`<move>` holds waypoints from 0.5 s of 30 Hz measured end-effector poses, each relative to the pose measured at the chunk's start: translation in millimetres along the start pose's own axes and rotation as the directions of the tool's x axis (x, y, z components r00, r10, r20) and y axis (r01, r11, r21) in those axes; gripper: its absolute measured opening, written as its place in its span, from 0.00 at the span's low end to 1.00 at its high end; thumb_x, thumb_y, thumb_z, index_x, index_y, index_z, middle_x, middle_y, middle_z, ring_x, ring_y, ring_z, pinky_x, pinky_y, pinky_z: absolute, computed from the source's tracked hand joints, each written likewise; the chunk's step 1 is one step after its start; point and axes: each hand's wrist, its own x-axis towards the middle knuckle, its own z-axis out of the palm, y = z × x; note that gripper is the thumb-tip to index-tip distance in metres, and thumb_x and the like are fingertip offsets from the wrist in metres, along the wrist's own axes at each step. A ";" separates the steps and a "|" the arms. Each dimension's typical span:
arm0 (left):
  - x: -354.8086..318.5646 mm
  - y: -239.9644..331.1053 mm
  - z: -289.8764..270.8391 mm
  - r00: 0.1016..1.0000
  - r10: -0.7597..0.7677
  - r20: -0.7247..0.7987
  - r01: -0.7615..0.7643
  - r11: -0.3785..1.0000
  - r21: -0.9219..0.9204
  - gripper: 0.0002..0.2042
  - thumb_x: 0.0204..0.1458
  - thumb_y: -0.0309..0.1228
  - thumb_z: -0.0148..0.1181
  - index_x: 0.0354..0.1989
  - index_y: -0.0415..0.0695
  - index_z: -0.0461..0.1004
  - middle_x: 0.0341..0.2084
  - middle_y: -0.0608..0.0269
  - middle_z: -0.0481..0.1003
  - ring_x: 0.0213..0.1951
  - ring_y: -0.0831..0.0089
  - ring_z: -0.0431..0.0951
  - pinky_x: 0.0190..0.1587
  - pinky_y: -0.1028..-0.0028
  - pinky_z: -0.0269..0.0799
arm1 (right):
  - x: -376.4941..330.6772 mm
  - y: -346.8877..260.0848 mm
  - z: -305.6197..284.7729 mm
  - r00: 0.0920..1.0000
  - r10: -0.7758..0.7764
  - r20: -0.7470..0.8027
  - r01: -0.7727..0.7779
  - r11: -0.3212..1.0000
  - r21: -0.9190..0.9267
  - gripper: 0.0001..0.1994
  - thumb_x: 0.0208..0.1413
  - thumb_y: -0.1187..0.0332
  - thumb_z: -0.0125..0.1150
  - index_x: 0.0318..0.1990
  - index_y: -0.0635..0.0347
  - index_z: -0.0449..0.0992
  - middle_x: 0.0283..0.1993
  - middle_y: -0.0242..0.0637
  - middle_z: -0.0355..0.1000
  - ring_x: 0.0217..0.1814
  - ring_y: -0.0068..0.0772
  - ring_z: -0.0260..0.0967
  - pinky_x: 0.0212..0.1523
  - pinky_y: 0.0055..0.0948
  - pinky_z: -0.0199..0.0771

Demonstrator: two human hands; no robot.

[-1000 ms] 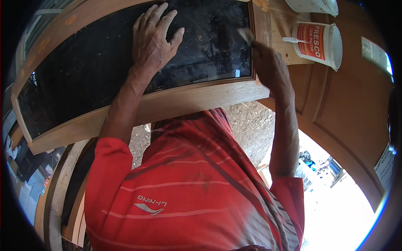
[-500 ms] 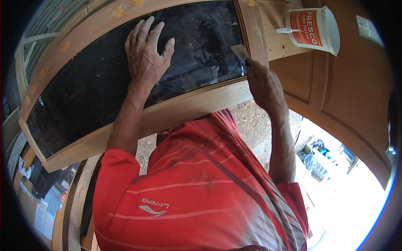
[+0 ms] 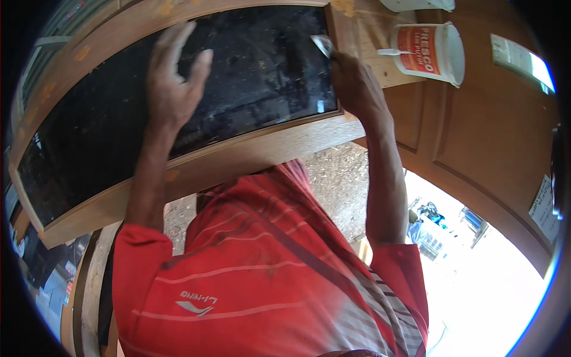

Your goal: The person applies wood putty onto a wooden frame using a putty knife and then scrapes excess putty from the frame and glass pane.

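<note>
In front of me lies a dark, glossy panel (image 3: pixel 256 77) set in a wooden frame (image 3: pixel 250 143) with orange filler patches. My left hand (image 3: pixel 172 89) is over the panel's left half, its thumb apart from the fingers and nothing held. Whether it touches the surface I cannot tell. My right hand (image 3: pixel 361 89) is closed round the handle of a putty knife (image 3: pixel 322 44). The metal blade points up and left over the panel's right end, beside the frame's right side piece.
A white bucket (image 3: pixel 449 53) with a red label lies tipped on a wooden board to the right, a white stick-like piece (image 3: pixel 389 52) by it. Another whitish container (image 3: pixel 419 5) is beyond. A panelled brown door (image 3: pixel 476 113) stands at the right. Rough, speckled ground (image 3: pixel 339 178) shows below.
Both hands appear farther left and my right hand higher, partly because the whole view has shifted. The putty knife has moved up along the panel's right end, and its blade now catches light.
</note>
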 end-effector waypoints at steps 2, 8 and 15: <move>-5.8 -1.4 -25.2 0.999 -0.022 -0.026 0.025 0.995 0.097 0.23 0.63 0.30 0.68 0.67 0.40 0.75 0.65 0.48 0.75 0.68 0.54 0.74 0.72 0.59 0.67 | 4.2 1.9 -1.3 1.000 -0.007 -0.007 0.006 1.000 -0.020 0.14 0.70 0.62 0.50 0.51 0.58 0.81 0.42 0.61 0.80 0.48 0.69 0.78 0.50 0.63 0.75; -33.2 -36.7 -107.6 0.979 0.013 -0.205 0.094 0.859 0.502 0.23 0.63 0.31 0.68 0.67 0.41 0.76 0.65 0.50 0.75 0.70 0.50 0.71 0.75 0.52 0.63 | -5.3 3.4 4.3 0.995 -0.023 -0.100 0.023 1.000 0.000 0.14 0.70 0.64 0.49 0.49 0.58 0.81 0.42 0.61 0.80 0.48 0.70 0.77 0.52 0.62 0.75; -97.2 -69.7 -203.9 0.951 -0.057 -0.305 0.269 0.642 0.718 0.24 0.67 0.41 0.64 0.65 0.39 0.76 0.65 0.46 0.75 0.68 0.43 0.70 0.75 0.47 0.61 | 42.3 -0.1 7.4 0.988 -0.131 -0.087 0.130 0.991 -0.020 0.17 0.69 0.63 0.50 0.50 0.66 0.81 0.43 0.67 0.78 0.49 0.69 0.79 0.50 0.59 0.75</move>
